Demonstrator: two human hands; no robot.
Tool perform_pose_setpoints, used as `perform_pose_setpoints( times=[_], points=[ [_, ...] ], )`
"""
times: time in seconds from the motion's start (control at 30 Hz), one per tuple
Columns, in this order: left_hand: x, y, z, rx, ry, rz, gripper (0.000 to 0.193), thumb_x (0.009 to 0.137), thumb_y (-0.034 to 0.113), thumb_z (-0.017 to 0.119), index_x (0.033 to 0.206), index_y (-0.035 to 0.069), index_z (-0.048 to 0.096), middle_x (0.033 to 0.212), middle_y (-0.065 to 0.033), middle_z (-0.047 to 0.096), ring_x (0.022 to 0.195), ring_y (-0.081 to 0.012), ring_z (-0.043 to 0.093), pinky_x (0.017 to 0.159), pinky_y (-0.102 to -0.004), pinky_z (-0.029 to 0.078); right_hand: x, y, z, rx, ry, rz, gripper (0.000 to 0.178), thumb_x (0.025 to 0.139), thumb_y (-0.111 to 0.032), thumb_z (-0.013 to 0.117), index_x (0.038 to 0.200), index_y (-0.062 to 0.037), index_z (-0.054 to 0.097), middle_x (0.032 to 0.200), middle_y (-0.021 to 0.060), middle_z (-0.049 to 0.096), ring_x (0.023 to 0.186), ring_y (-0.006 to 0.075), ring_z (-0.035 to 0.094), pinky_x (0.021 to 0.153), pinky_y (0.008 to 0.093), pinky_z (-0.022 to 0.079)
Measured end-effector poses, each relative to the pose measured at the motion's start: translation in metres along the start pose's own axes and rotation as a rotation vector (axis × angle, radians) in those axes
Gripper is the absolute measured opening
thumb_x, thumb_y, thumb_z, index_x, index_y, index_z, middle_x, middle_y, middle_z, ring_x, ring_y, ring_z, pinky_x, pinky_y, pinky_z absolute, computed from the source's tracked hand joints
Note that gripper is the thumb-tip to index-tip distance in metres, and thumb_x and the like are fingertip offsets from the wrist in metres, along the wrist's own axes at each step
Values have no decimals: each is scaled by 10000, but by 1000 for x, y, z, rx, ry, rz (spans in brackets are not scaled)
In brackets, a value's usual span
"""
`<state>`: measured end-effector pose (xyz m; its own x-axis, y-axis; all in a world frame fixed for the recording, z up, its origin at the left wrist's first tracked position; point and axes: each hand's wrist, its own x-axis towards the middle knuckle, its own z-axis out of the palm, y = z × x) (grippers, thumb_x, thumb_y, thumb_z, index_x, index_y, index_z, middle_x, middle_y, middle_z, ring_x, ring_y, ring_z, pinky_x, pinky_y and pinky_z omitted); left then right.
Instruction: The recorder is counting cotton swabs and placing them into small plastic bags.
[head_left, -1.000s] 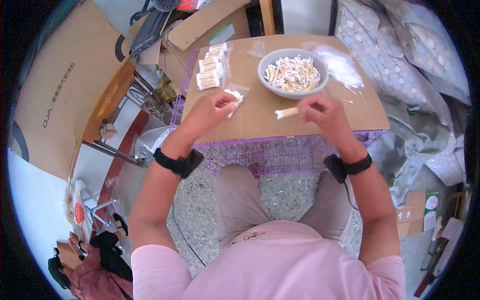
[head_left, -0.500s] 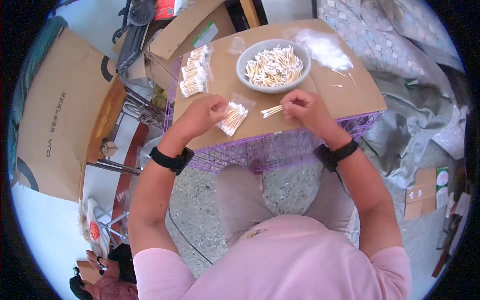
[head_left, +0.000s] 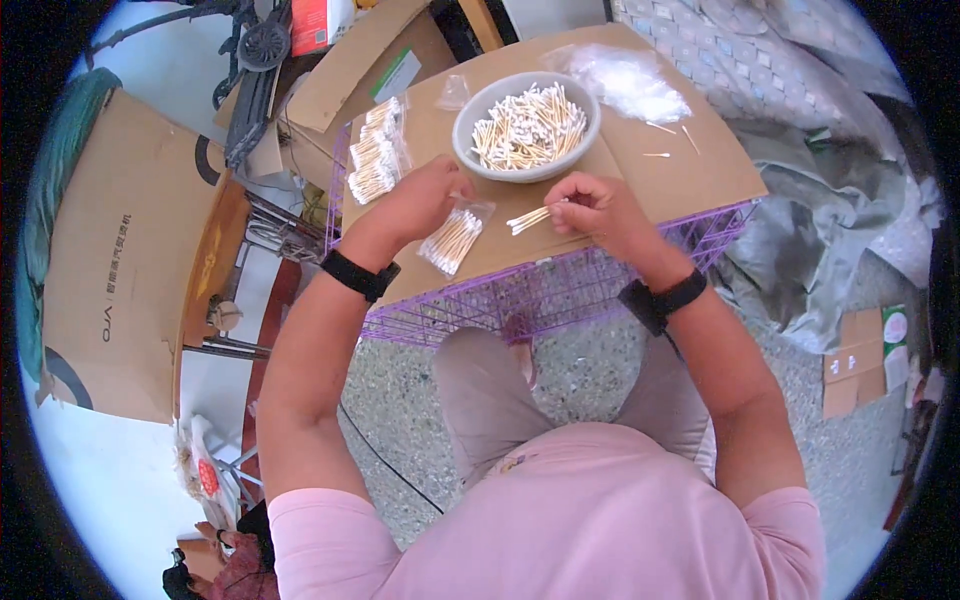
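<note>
My right hand [head_left: 597, 208] pinches a few cotton swabs [head_left: 529, 219] by one end, so they point left over the table's near part. A small clear plastic bag [head_left: 453, 241] filled with cotton swabs lies flat to their left. My left hand [head_left: 436, 196] is at that bag's upper edge with its fingers curled in; whether they grip the plastic is hidden. Beyond both hands stands a grey bowl [head_left: 462, 150] heaped with loose cotton swabs [head_left: 530, 128]. Further filled bags of swabs [head_left: 377, 150] lie in an overlapping row at the table's left edge.
Cardboard [head_left: 640, 190] covers the purple wire cage [head_left: 480, 295] that serves as a table. A pile of clear plastic bags [head_left: 630, 85] and several stray swabs [head_left: 657, 155] lie at right. A large carton [head_left: 120, 260] stands left; another person [head_left: 240, 570] is at lower left.
My left hand has moved up and right along the filled bag, toward its upper edge. My right hand still holds the swabs nearly in place. The whole view has shifted slightly.
</note>
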<state>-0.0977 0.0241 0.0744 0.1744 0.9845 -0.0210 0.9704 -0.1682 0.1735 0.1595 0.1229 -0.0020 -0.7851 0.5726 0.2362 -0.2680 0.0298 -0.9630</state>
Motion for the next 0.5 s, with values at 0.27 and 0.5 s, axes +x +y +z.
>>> perform_pose_setpoints(
  times=[0.27, 0.5],
  points=[
    [1, 6, 5, -60, 34, 52, 151, 755, -25, 599, 878, 59, 581, 1024, -149, 532, 1005, -346, 538, 858, -398, 454, 0, -4, 1, -1, -8, 40, 62, 875, -60, 588, 908, -9, 602, 775, 2, 587, 696, 66, 553, 639, 214, 483],
    [-4, 16, -1, -88, 42, 6, 108, 763, 3, 630, 823, 57, 559, 969, -142, 532, 936, -338, 555, 808, -381, 459, -1, -2, 3, -17, 1, 12, 58, 870, -57, 576, 880, -7, 602, 749, 0, 585, 675, 72, 558, 621, 223, 487]
  ],
)
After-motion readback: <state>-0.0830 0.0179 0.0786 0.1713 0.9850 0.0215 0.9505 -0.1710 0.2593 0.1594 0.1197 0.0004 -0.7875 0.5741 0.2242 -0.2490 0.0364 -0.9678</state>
